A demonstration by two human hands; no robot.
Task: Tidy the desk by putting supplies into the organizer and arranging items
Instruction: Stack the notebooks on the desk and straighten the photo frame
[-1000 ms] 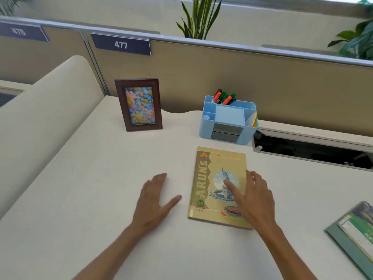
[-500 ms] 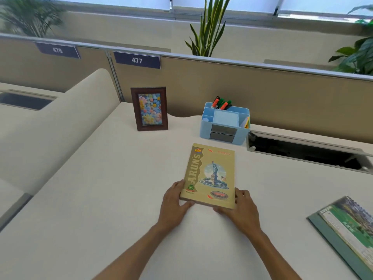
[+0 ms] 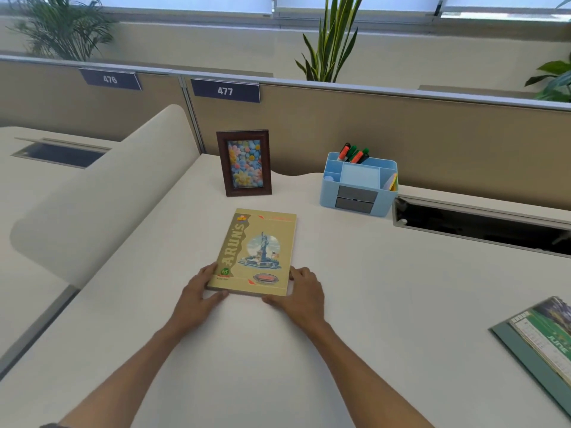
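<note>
Framing the notebook (image 3: 258,253) at its near corners, the left hand (image 3: 197,296) and right hand (image 3: 301,296) lie low on the white surface (image 3: 386,304), fingers curled against the book's side edges and thumbs along its near edge; whether any fingertip reaches under the cover is hard to tell. The notebook lies flat, near the middle, between the picture frame (image 3: 244,163) at the far left and the blue organizer (image 3: 358,185) at the far right, apart from both. A hard forward push risks sliding it into the upright frame and tipping that over. Uneven pressure would skew the book. A calendar (image 3: 543,344) waits at the near right.
</note>
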